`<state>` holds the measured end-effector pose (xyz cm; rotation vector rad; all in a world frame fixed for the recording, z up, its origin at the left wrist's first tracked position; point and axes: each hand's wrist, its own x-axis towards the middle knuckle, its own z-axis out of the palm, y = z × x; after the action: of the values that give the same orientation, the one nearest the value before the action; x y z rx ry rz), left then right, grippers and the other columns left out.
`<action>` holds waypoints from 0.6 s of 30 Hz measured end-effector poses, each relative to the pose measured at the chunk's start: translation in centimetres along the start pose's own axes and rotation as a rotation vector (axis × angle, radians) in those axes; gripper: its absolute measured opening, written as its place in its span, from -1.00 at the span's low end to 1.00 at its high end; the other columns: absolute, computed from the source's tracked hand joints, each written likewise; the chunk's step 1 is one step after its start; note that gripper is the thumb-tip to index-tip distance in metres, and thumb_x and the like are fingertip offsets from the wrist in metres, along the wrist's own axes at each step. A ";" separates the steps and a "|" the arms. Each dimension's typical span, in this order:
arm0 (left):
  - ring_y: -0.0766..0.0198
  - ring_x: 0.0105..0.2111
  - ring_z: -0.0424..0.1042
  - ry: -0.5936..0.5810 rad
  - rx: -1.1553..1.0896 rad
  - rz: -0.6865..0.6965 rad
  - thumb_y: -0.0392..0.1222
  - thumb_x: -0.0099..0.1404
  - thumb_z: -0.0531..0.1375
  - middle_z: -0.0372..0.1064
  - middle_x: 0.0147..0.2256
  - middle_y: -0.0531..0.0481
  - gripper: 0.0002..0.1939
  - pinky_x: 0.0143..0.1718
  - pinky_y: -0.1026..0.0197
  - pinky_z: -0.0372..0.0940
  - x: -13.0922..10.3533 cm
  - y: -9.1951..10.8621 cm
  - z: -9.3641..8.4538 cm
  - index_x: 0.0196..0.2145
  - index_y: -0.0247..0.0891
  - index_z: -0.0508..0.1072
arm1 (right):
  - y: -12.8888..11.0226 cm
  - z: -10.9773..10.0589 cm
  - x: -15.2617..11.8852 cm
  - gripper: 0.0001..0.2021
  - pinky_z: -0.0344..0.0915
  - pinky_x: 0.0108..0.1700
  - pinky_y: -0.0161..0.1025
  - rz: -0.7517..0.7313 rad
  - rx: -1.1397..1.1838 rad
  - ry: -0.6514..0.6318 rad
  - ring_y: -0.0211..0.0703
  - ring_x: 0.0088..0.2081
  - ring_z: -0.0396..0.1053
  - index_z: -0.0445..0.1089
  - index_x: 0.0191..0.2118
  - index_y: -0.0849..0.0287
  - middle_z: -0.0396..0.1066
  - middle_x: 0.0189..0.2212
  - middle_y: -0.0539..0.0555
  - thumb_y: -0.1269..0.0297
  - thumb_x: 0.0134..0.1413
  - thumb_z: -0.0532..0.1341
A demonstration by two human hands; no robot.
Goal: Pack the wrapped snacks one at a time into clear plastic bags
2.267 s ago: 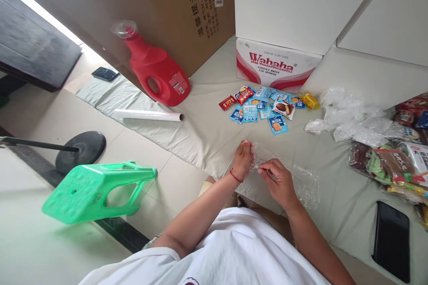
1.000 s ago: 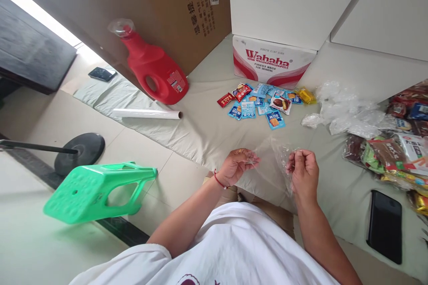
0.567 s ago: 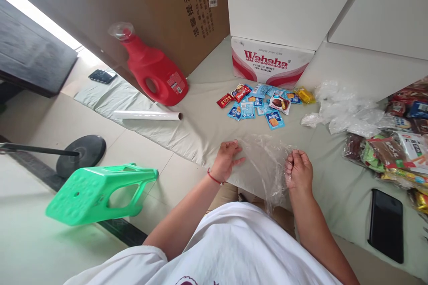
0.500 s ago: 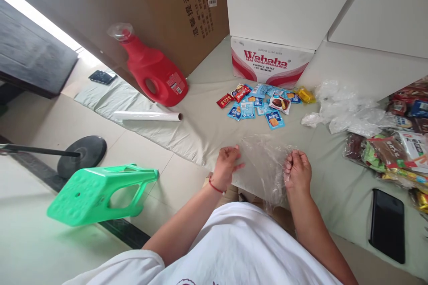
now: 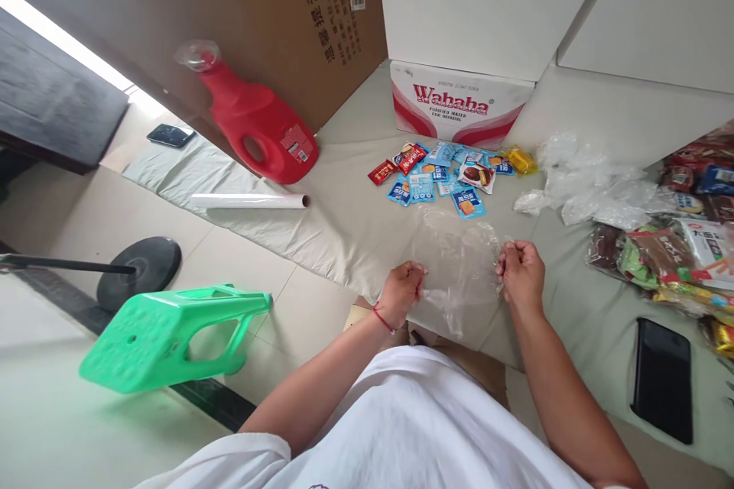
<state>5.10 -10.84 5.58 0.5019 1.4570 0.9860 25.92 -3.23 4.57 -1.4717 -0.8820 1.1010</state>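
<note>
A clear plastic bag (image 5: 459,267) hangs stretched between my two hands, above the cloth-covered surface. My left hand (image 5: 404,292), with a red cord on its wrist, pinches the bag's left side. Closed on the right edge of the bag is my right hand (image 5: 521,271). Just beyond the bag lies a loose pile of small snack packets (image 5: 439,177), mostly blue with a few red ones and a white one. A yellow-wrapped packet (image 5: 521,160) rests at the pile's right end.
A Wahaha box (image 5: 459,105) stands behind the packets. Crumpled clear bags (image 5: 596,183) and more packaged snacks (image 5: 677,260) lie right, above a black phone (image 5: 663,380). Leftward are a red jug (image 5: 264,130), a white roll (image 5: 249,201) and a green stool (image 5: 172,336).
My left hand has moved right and closed on the bag's left side. My right hand has shifted slightly up and right, and the bag is now spread between both hands.
</note>
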 end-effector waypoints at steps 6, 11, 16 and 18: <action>0.49 -0.74 -0.04 -0.007 0.117 0.016 0.30 0.10 0.34 0.14 -0.71 0.20 -0.50 -0.66 0.30 -0.21 0.4 0.5 -4.3 -0.48 -0.20 0.35 | 0.1 -2.4 3.0 -0.67 0.22 -0.52 -0.29 -0.223 -0.453 -0.091 -0.25 -0.63 0.27 0.33 -0.25 0.11 0.32 -0.61 -0.11 -0.08 0.23 0.18; 0.44 -0.70 0.03 0.091 0.196 0.057 0.18 0.05 0.39 0.15 -0.67 0.21 -0.55 -0.64 0.31 -0.10 1.0 0.8 -6.9 -0.38 -0.21 0.37 | 1.6 -2.1 4.0 -0.73 0.26 -0.36 -0.23 -0.292 -0.578 -0.090 -0.18 -0.57 0.32 0.35 -0.24 0.11 0.35 -0.60 -0.07 0.01 0.28 0.10; 0.29 -0.41 0.34 0.508 0.524 0.437 -0.22 0.04 0.35 0.37 -0.31 0.03 -0.64 -0.35 0.21 0.29 0.2 2.4 -7.2 -0.17 -0.20 0.42 | 1.3 -1.8 3.8 -0.71 0.34 -0.14 -0.10 -0.550 -0.713 -0.004 -0.03 -0.24 0.39 0.39 -0.13 0.16 0.47 -0.21 0.20 0.06 0.29 0.09; 0.22 -0.28 0.41 0.522 0.648 0.667 -0.29 0.14 0.23 0.40 -0.19 -0.07 -0.76 -0.22 0.14 0.35 -0.5 3.3 -6.3 -0.19 -0.19 0.46 | 0.0 -1.9 3.1 -0.72 0.36 -0.04 -0.03 -0.692 -0.723 0.042 0.03 -0.14 0.38 0.40 -0.07 0.18 0.44 -0.13 0.25 0.10 0.30 0.10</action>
<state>-1.68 -11.18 7.85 1.3385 2.1589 1.1990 28.69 -0.88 4.07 -1.5329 -1.7055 0.2260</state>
